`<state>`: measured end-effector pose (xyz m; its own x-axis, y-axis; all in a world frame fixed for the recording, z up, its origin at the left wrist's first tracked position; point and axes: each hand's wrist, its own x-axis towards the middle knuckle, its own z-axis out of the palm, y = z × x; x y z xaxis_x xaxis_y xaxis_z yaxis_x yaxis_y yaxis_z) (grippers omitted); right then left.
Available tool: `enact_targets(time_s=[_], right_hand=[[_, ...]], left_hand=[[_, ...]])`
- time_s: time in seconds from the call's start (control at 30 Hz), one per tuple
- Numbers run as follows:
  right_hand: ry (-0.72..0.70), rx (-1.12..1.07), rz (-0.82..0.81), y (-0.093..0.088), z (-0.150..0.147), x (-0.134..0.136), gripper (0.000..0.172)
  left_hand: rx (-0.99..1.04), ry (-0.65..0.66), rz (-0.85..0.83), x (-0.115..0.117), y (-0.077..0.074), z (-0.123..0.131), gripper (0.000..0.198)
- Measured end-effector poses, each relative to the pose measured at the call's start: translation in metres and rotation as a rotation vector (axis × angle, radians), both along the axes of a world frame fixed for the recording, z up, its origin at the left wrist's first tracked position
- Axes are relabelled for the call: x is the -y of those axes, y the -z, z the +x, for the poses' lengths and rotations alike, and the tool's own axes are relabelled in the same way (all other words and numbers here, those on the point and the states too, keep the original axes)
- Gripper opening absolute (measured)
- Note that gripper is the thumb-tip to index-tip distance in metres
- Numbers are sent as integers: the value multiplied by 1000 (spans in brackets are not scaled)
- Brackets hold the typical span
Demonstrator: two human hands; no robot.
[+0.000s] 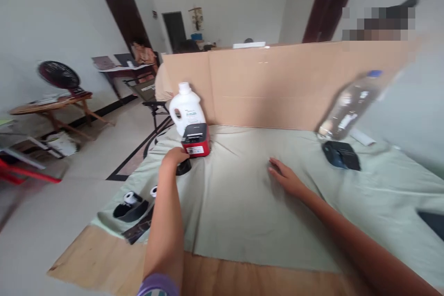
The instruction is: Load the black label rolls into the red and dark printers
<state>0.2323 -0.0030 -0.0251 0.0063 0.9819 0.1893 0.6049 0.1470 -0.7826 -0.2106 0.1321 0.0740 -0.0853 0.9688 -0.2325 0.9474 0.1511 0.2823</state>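
Observation:
My left hand [174,156] reaches to the left front of a small red and black printer [196,141], its fingertips at the printer's lower corner. Most of its fingers are hidden, so I cannot tell whether it grips anything. Just under it is a black round object [183,167], partly covered by the hand. Behind the printer stands a white jug-shaped bottle [187,106] with a handle. Over the middle of the pale green cloth [236,222], my right hand [284,178] is open, fingers stretched out and holding nothing.
A cardboard panel [249,88] closes off the table's back. On the right are a large clear bottle [352,106] with a blue cap and a black device [342,155]. White paper rolls [131,198] and a black tray [130,212] lie at the left edge. People sit beyond.

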Motion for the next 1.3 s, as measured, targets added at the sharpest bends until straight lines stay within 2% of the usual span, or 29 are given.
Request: enact_targets(time_s=[0.17,0.23,0.33,0.43,0.53,0.67,0.77,0.87,0.93,1.07,1.13,1.2,1.27,1.3], right_hand=[[465,-74,108,1,117,74,46],[617,-96,121,2,148,90,39],[775,-188,114,3,173,99,35],[897,-209,116,1,180,91,48],[965,-74,125,-6,182,75,69],[947,182,-10,-19,186,46,96],[930,218,-111,-27,189,27,112],[965,226,-110,-29,188,18,116],[1001,235,-80,-29,185,17,114],[1052,230,-26,-31,183,17,105],[1041,253,-24,-33,184,16,106],[1012,298,-32,-32,186,16,108],[1001,324,-34,-30,186,16,106],[1003,329,-21,-30,185,16,104]], left_hand=[[-92,20,25,-1,11,5,22],[-142,20,62,8,16,10,25],[-206,10,128,29,22,16,35],[-247,-20,190,53,24,11,41],[-273,7,261,74,22,-2,48],[-311,78,259,97,17,-7,46],[-330,67,206,108,18,1,42],[-341,26,176,111,23,3,44],[-344,51,198,111,25,-1,43],[-388,105,363,118,13,-4,45],[-375,85,515,128,1,9,48],[-292,80,663,140,-10,36,47],[-176,151,696,150,-13,75,44],[-127,217,659,154,-11,96,43]])
